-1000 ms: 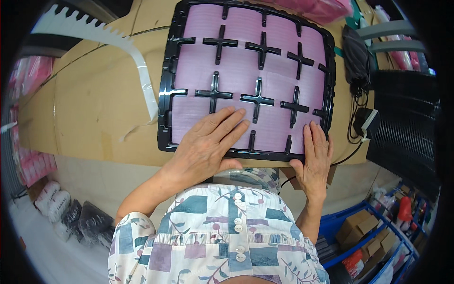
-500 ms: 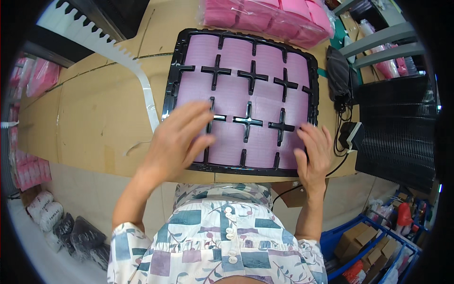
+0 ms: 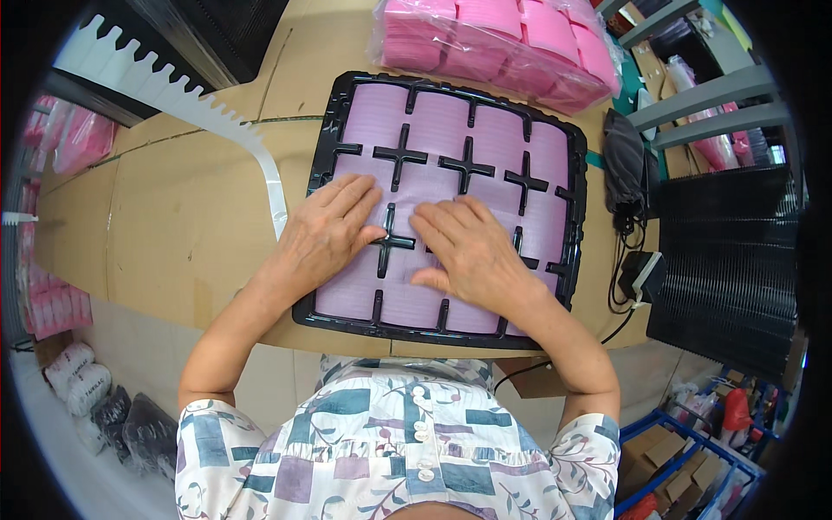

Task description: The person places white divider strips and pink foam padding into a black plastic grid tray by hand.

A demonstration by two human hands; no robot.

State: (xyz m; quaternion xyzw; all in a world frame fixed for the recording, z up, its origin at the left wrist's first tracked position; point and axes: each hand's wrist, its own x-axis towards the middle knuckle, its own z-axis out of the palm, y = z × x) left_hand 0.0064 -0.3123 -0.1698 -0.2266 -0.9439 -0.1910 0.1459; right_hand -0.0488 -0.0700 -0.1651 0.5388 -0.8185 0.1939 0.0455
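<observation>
A black plastic tray [image 3: 319, 165] lies in front of me, its raised black crosses marking off rows of compartments. Ribbed light-purple rolls [image 3: 438, 117] fill the compartments. My left hand [image 3: 334, 221] rests palm down over the tray's left side, fingers stretched out, touching the purple surface beside a cross. My right hand [image 3: 472, 251] lies flat near the middle of the tray, fingers extended and thumb apart, covering part of a cross and the rolls beneath. Neither hand grips anything. What lies directly under the palms is hidden.
Beyond the tray stands a clear bag of pink rolls [image 3: 494, 43]. A white notched strip [image 3: 208, 113] curves across the cardboard-covered table [image 3: 191, 208] at the left. Right of the tray are a black pouch [image 3: 628, 160], cables and black ribbed trays [image 3: 724, 269]. A blue crate [image 3: 685, 459] sits lower right.
My right hand has moved left from the tray's right edge onto its middle. My left hand has come down flat on the rolls. The view has shifted, so the tray appears slightly lower.
</observation>
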